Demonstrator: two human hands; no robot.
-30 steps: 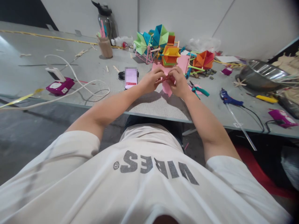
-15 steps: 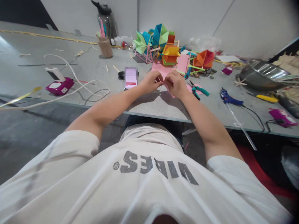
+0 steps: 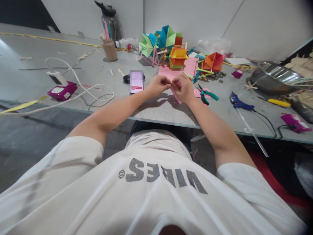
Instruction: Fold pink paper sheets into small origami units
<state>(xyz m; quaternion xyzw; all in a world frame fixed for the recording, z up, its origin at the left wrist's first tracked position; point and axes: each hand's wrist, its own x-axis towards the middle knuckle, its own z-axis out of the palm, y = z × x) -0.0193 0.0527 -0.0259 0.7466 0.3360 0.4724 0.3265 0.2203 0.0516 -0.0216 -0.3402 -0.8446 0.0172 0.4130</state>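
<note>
Pinching a piece of pink paper [image 3: 176, 95], you have both hands together over the grey table [image 3: 146, 112], not far from its front edge. Your left hand [image 3: 159, 85] comes in with thumb and forefinger meeting at the tips, right against the fingertips of your right hand [image 3: 183, 88]. That right hand is curled, its thumb and forefinger closed on the paper too, and much of the piece is hidden by your fingers; its lower part shows below them, slanting toward you. Just beyond your hands lies a flat pink sheet [image 3: 166, 71], and behind it are folded paper ornaments [image 3: 179, 59] in yellow, orange, green and blue. Another orange ornament [image 3: 213, 62] sits farther to the right. To your left lies a phone [image 3: 137, 86] with a lit screen, its upper part pixelated. Pliers [image 3: 214, 95] with teal handles lie near your right wrist, on top of pink paper scraps [image 3: 197, 93]. Farther right you have a blue glue gun [image 3: 242, 104], a clear rod [image 3: 252, 133] reaching past the table's edge, and a yellow-handled tool [image 3: 278, 102] near a metal bowl [image 3: 260, 81]
</note>
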